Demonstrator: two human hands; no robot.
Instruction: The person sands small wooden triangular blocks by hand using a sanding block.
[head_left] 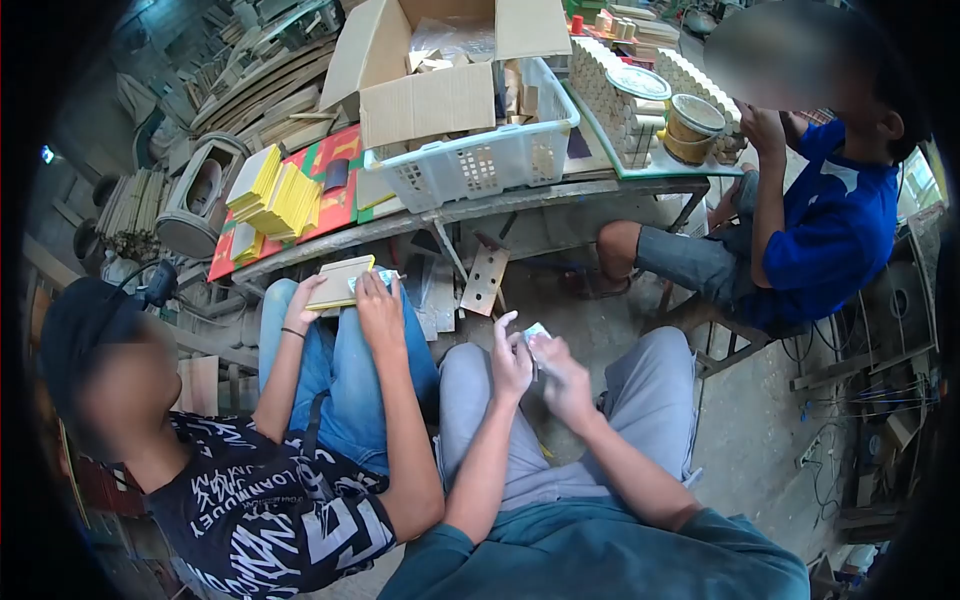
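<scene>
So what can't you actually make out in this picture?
- Head view: the small pale item held between the left hand and right hand is mostly covered by fingers; too small to identify.
- Contents of the cardboard box: hidden by its walls and flaps.
- Inside the white basket: blocked by the box.
- Corners of the view: dark, cut off by the lens edge.

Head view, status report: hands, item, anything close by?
Left hand and right hand together over the lap, pinching a small pale card. Co-worker's hand close on the left, holding a yellow-edged board.
</scene>
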